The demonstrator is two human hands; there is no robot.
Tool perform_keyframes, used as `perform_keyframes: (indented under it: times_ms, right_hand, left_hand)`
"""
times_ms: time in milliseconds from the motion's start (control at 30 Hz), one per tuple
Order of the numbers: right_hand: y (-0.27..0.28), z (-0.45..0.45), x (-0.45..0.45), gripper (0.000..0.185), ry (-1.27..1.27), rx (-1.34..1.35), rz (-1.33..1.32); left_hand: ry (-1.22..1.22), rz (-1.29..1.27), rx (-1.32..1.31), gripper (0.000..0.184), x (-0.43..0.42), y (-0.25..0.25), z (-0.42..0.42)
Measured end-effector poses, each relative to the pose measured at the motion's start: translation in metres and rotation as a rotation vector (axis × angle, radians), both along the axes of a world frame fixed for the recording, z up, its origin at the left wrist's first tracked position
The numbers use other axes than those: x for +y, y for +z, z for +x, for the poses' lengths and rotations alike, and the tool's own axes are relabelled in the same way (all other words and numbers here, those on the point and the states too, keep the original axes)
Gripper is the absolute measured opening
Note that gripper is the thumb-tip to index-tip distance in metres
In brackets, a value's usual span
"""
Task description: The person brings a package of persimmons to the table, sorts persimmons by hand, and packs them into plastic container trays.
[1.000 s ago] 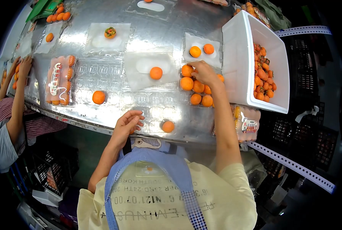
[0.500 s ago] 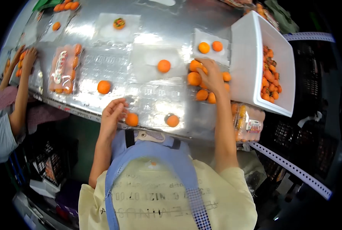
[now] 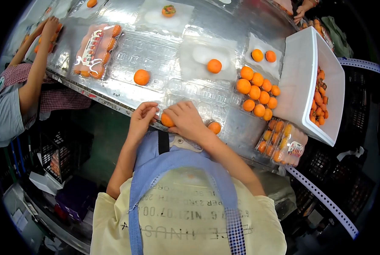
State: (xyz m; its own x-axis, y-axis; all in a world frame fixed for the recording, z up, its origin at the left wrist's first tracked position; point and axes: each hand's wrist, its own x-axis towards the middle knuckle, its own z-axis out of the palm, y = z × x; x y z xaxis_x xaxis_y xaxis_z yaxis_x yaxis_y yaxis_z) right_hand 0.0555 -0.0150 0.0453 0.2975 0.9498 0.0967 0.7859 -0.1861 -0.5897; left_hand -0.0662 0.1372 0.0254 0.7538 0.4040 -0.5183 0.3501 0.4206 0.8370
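Note:
At the table's near edge my right hand [image 3: 185,119] has its fingers closed round an orange fruit [image 3: 168,120]. Just left of that fruit is my left hand [image 3: 144,118], its fingers bent and apart, holding nothing visible. Under and behind the hands lies a clear moulded tray [image 3: 198,95], with another orange fruit [image 3: 214,127] at its near right. To the right, a clear tray is filled with several orange fruits [image 3: 254,92]. A single fruit [image 3: 141,77] sits in the clear tray further left.
A white foam box [image 3: 298,78] of persimmons stands at right, with a closed pack [image 3: 282,142] before it. Another closed pack [image 3: 97,51] lies left. White pads with fruit lie further back. A co-worker's arms [image 3: 34,72] are at left, another person's hand [image 3: 300,12] at top right.
My right hand has left the filled tray and come to the fruit at the near edge beside my left hand. The view has shifted, and another person's hand now shows at top right.

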Motion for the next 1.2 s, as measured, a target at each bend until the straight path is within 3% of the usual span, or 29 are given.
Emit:
perform_keyframes:
  times_ms: [233,333,433,533,633,833,933,1000,1067,1167,1200]
  right_hand:
    - [0.001,0.006,-0.009,0.051,-0.107,0.262,0.013]
    - [0.012,0.002,-0.016,0.049,-0.322,0.652,0.131]
    - [0.007,0.003,-0.023,0.055,-0.373,1.099,0.319]
    - [0.016,0.006,-0.03,0.056,-0.394,1.258,0.388]
    - [0.024,0.006,-0.033,0.054,-0.371,1.639,0.548]
    - [0.024,0.005,-0.043,0.05,-0.321,1.727,0.555]
    - [0.028,0.006,-0.047,0.049,-0.421,1.429,0.474]
    - [0.03,0.003,-0.045,0.051,-0.421,1.028,0.456]
    - [0.047,0.005,-0.045,0.058,-0.427,0.606,0.323]
    - [0.045,0.002,-0.044,0.059,-0.407,0.4,0.361]
    - [0.045,0.0,-0.046,0.06,-0.416,0.449,0.344]
  left_hand:
    - [-0.033,0.0,-0.043,0.022,-0.007,-0.004,-0.003]
    - [-0.067,0.016,-0.077,0.023,-0.009,0.004,0.002]
    - [-0.14,0.036,-0.104,0.024,-0.014,0.01,0.011]
    - [-0.203,0.048,-0.093,0.024,-0.021,0.017,0.019]
    - [-0.244,0.049,-0.094,0.025,-0.026,0.025,0.024]
    - [-0.242,0.031,-0.238,0.027,-0.039,0.053,0.04]
    - [-0.243,-0.04,-0.234,0.029,-0.042,0.062,0.045]
    - [-0.24,-0.136,-0.233,0.031,-0.047,0.069,0.048]
    - [-0.265,-0.068,-0.251,0.032,-0.054,0.069,0.05]
    - [-0.283,-0.064,-0.249,0.038,-0.055,0.059,0.048]
    - [-0.279,-0.062,-0.246,0.039,-0.056,0.057,0.048]
